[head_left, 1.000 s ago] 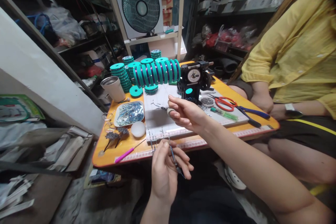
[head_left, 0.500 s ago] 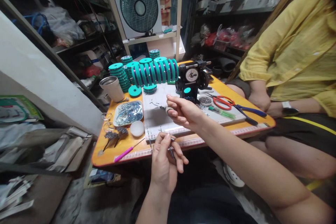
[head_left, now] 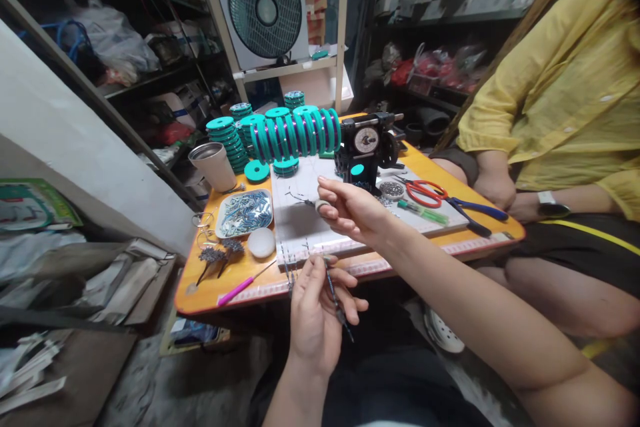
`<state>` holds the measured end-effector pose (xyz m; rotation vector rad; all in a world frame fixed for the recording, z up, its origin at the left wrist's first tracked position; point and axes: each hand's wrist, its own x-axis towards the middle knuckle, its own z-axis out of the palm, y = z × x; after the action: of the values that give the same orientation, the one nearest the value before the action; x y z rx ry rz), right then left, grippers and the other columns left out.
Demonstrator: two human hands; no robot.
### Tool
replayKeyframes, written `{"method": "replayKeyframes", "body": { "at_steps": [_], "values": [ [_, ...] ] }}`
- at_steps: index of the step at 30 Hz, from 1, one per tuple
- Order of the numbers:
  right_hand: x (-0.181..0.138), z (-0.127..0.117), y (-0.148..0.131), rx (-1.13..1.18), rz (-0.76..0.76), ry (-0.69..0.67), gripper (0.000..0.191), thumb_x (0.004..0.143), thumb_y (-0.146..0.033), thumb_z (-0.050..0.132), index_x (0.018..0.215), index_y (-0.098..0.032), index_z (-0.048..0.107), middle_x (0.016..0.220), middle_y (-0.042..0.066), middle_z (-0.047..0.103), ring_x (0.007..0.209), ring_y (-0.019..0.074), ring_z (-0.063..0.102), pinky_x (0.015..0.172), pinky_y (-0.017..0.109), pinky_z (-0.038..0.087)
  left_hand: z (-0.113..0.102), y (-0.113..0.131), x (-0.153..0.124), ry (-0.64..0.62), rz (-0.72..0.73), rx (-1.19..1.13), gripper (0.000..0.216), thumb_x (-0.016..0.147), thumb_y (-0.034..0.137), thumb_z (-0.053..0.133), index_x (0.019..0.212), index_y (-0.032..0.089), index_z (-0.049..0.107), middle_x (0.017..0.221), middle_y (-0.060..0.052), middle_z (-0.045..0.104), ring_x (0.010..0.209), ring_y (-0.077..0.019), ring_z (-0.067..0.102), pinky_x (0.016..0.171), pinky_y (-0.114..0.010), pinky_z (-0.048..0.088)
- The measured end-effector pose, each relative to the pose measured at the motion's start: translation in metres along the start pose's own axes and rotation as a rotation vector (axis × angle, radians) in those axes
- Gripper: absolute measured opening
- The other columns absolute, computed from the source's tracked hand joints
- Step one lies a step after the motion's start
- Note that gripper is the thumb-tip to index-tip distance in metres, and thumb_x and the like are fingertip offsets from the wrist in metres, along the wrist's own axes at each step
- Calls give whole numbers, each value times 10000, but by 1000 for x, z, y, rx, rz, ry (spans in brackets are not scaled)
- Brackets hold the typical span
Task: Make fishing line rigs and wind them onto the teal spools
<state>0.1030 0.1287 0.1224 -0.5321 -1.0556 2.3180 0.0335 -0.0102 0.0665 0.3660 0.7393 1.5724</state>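
Note:
My left hand [head_left: 320, 310] is in front of the table edge, thumb and forefinger pinched on a thin dark strand [head_left: 334, 293] that slants down across the palm; its other fingers are loosely curled. Above it, over the white board [head_left: 300, 237], my right hand [head_left: 353, 212] is closed at the fingertips. Thin dark wire-like pieces [head_left: 301, 199] stick out to the left of these fingers, too small to name. A pale band [head_left: 321, 205] wraps one finger. Several dark strands [head_left: 287, 260] hang at the board's front edge. Behind, teal spools [head_left: 295, 133] sit in a row on a black winding machine [head_left: 361, 147].
On the orange table [head_left: 193, 290] are a tray of small metal parts [head_left: 246, 213], a white round lid [head_left: 261, 243], a pink-handled tool [head_left: 235, 291], a tumbler [head_left: 214, 167], red-handled scissors [head_left: 425, 193] and blue-handled pliers [head_left: 477, 210]. A person in a yellow shirt [head_left: 560, 80] sits at right.
My left hand's fingers have spread a little, and the dark strand now shows longer, hanging lower across the palm. My right hand has hardly moved.

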Motion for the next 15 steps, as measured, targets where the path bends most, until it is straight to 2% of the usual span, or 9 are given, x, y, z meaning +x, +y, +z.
{"method": "replayKeyframes", "body": {
  "at_steps": [7, 15],
  "values": [
    [-5, -4, -2, -37, -5, -30, 338, 986, -334, 374, 712, -155, 459, 526, -7, 525, 290, 23, 334, 269, 99, 217, -4, -7, -4, 31, -23, 14, 180, 907, 296, 542, 861, 125, 577, 646, 3, 665, 355, -59, 529, 515, -242, 557],
    [0, -1, 3, -56, 0, 22, 362, 978, -347, 351, 658, -177, 353, 491, -33, 476, 266, 22, 307, 259, 110, 158, -5, -5, -6, 45, 7, 27, 167, 868, 270, 591, 786, 160, 497, 590, 40, 629, 330, -45, 495, 494, -203, 519]
  ]
}}
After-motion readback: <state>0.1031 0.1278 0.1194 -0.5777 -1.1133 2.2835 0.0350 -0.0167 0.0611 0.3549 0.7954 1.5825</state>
